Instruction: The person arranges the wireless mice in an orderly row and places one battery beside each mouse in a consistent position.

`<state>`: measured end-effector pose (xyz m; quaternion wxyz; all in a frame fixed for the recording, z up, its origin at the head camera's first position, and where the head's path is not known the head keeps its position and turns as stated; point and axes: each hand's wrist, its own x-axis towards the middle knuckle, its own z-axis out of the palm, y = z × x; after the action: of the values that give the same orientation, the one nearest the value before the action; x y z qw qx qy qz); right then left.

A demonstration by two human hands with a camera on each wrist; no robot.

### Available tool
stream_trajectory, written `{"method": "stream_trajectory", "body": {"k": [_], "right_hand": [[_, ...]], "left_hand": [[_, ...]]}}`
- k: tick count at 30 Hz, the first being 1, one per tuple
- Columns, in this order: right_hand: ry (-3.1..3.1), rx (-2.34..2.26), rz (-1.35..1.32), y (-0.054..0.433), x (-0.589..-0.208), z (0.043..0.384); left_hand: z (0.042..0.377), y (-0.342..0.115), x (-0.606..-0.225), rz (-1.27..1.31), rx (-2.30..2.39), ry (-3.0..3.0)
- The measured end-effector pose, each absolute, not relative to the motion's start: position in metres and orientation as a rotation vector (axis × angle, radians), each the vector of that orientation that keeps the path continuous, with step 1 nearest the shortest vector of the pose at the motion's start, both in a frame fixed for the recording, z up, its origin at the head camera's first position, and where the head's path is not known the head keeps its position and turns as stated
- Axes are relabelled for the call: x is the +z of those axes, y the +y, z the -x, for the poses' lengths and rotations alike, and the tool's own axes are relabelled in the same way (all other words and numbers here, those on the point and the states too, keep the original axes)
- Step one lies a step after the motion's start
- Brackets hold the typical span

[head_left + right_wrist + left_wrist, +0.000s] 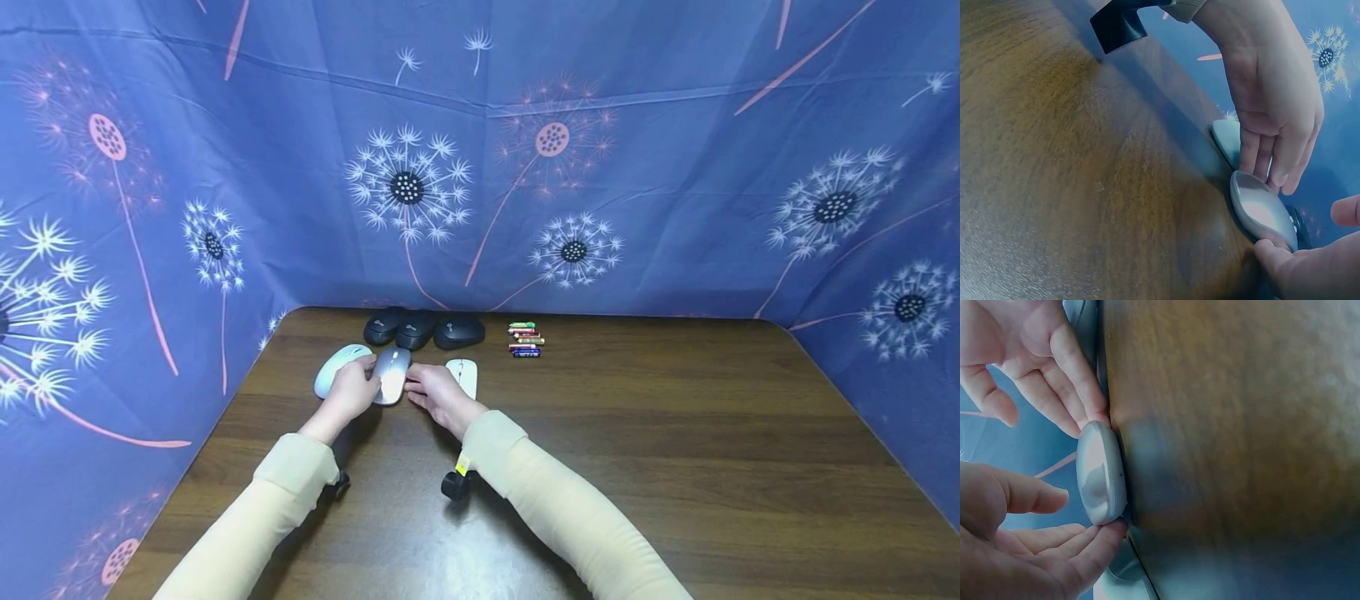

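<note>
silver mouse (392,379) touches right hand (441,393), which partly hides a white mouse (467,375).

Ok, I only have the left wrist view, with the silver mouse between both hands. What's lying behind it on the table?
Observer: The head view shows three black mice in a row near the far edge of the table.
Operator: Anything to the right of that row?
Observer: Yes, a little group of small coloured sticks; I can't tell what they are.
Operator: And which end of the silver mouse has the wheel?
Observer: The far end, towards the black mice; the wheel shows there in the head view.
</note>
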<state>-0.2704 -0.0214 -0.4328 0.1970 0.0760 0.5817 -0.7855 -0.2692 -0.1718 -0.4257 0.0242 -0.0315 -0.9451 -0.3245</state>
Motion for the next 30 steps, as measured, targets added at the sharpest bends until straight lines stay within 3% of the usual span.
{"method": "stream_trajectory", "body": {"k": [18,30], "right_hand": [[1.690,-2.172,-0.213,-0.009,-0.417,0.269],[1.710,-2.174,-0.114,0.020,-0.395,0.270]], "left_hand": [[0.266,-0.172,-0.407,0.041,-1.189,-2.737],[0.261,-0.160,-0.380,0.180,-1.240,-2.665]]}}
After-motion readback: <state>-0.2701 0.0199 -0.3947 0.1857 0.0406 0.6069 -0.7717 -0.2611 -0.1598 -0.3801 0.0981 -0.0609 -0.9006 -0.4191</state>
